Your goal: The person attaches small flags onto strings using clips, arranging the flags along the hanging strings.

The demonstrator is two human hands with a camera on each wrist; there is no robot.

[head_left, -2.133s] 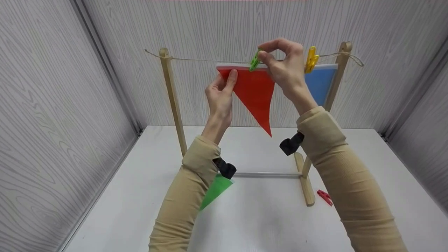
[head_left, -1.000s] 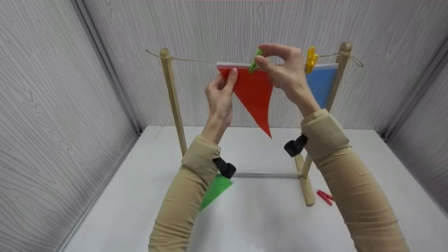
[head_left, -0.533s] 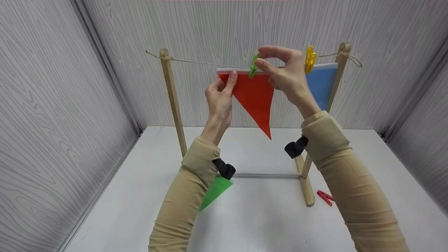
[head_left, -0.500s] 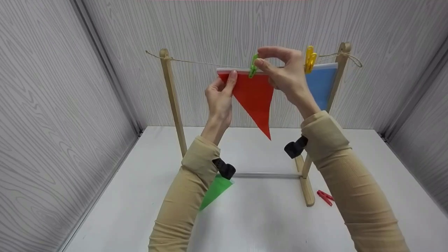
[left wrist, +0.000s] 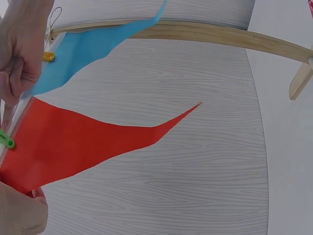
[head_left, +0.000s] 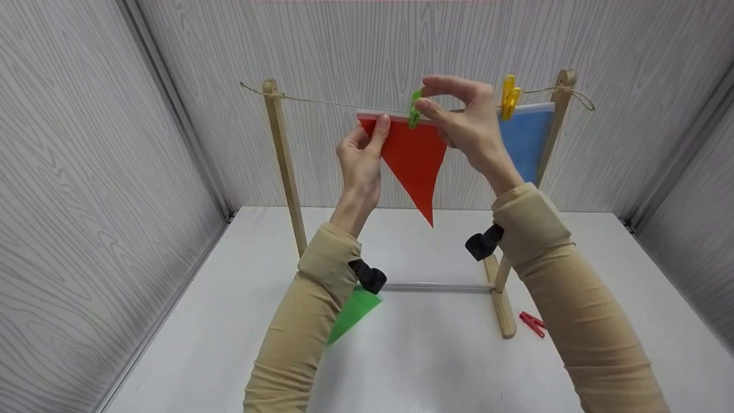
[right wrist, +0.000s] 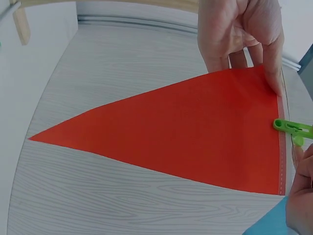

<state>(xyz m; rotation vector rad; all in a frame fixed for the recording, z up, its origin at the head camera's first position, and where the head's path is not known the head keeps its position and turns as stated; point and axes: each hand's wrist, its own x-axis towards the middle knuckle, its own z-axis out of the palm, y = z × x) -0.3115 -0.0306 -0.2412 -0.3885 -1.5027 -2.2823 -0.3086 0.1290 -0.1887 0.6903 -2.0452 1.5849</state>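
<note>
A red triangular pennant [head_left: 414, 158] hangs point down at the string, its pale top band along the line. My left hand [head_left: 362, 158] pinches its upper left corner, thumb in front and fingers behind. A green clothespin [head_left: 414, 109] sits across the middle of the band, its lower end over the pennant in the right wrist view. My right hand [head_left: 473, 115] holds the clothespin's upper end between thumb and index finger. To the right, a blue pennant [head_left: 527, 137] hangs from the string beside a yellow clothespin [head_left: 509, 98]; my right hand hides part of it.
The string [head_left: 327, 103] runs between two wooden posts [head_left: 284, 166] of a stand. A green pennant [head_left: 354, 312] lies on the white table [head_left: 424, 355], partly under my left forearm. Near the stand's right foot [head_left: 503, 312] lies a red clothespin [head_left: 533, 324].
Both hands keep their holds. The green clothespin and my right fingers have come down slightly, and the string sags a little more. The pennant's tip has swung left.
</note>
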